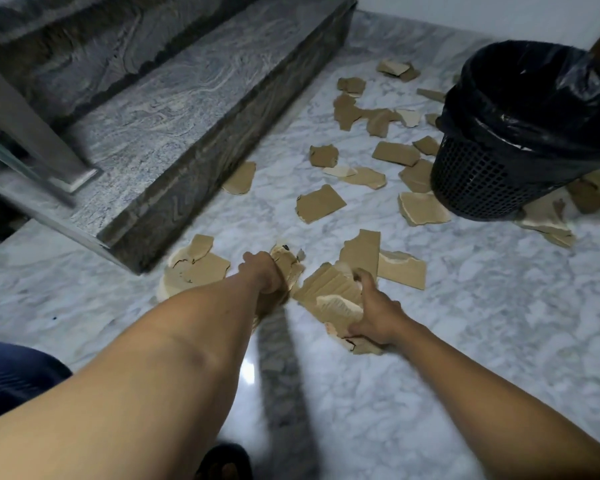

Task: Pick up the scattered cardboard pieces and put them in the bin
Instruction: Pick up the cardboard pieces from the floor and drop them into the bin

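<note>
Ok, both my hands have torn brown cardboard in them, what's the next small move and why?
Probably lift both handfuls and swing them right to the black mesh bin lined with a black bag. The left hand grips a torn brown cardboard piece, the right hand clutches a stack of pieces; both look full, and the bin's mouth stands open.

Only one view exists, from a wide-angle camera worn on the person's head. It faces forward and steeply down along both bare forearms, so the left hand (267, 271) and the right hand (378, 313) sit near the middle, close to the lens. Farther off lie brown torn cardboard pieces (321, 204) on the white-grey marble floor (465, 306), with a dark granite stair step (187, 109) at upper left and a black mesh plastic bin (482, 174) at upper right.
</note>
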Tool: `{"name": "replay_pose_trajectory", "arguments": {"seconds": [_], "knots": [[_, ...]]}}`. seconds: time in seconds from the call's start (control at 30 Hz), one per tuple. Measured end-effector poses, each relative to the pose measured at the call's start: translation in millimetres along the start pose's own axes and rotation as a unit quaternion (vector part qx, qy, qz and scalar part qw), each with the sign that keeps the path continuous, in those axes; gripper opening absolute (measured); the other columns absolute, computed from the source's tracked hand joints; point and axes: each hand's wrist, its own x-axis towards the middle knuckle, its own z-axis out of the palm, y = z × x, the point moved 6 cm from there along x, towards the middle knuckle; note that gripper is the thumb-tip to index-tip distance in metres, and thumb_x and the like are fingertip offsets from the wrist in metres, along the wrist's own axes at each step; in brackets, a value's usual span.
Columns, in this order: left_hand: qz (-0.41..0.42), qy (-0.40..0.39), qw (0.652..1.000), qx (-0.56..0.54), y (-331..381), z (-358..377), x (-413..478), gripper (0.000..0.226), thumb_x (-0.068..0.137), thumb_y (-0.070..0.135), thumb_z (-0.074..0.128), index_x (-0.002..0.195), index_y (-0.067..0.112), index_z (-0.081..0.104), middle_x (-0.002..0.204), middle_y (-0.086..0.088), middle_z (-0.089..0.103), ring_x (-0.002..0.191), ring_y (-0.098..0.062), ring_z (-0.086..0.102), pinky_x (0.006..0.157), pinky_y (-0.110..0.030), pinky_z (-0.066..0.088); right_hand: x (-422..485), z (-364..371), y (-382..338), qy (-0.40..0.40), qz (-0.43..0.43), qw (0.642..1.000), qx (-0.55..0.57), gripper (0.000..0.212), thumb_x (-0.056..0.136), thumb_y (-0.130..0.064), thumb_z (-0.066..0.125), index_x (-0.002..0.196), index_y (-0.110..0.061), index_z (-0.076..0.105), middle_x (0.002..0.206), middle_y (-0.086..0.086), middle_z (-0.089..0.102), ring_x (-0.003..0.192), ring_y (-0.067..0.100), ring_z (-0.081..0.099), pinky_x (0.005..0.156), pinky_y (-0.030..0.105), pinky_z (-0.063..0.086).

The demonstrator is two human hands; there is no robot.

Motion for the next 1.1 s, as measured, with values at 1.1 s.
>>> {"name": "replay_pose_trajectory", "arguments": {"seconds": [1.1], "knots": [[0.005,0.074,0.994,-0.08,-23,-12,-11,0.049,0.083,0.027,0.061,0.124,0.013,0.039,0.122,-0.012,0.056,0.125,-0.037,0.041,0.1,-0.054,0.035,61,-80,25,-0.004,0.104,0.993,-0.053,0.099,0.068,-0.058,0.082,0.144,-0.009,0.039,0.15,0.014,0.036,0.131,0.034,0.044,0.101,0.042,0.045]]}}
